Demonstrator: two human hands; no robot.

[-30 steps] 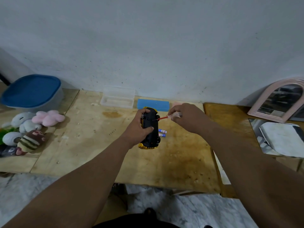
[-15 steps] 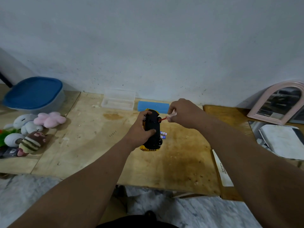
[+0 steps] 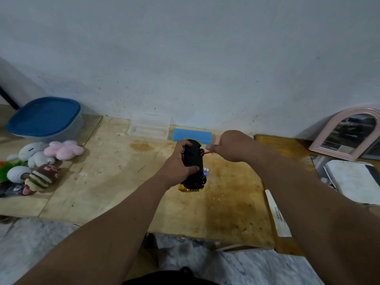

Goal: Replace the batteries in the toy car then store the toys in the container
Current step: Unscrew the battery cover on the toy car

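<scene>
Pale plaster wall backs a plywood tabletop (image 3: 115, 182). Near its middle, the left hand (image 3: 176, 167) grasps a toy car (image 3: 193, 165) turned black underside up, yellow body showing at both ends. The right hand (image 3: 230, 146) pinches a red-shafted screwdriver (image 3: 206, 153), whose tip touches the car's underside. 2 batteries (image 3: 206, 171) lie just right of the car. At far left stands a blue-lidded container (image 3: 46, 119), with plush toys (image 3: 41, 161) nearer. A clear box (image 3: 150, 128) and a blue case (image 3: 192, 135) sit along the wall.

One toy car (image 3: 193, 163), two batteries (image 3: 206, 171), one screwdriver (image 3: 206, 153), one blue-lidded container (image 3: 45, 118).
</scene>
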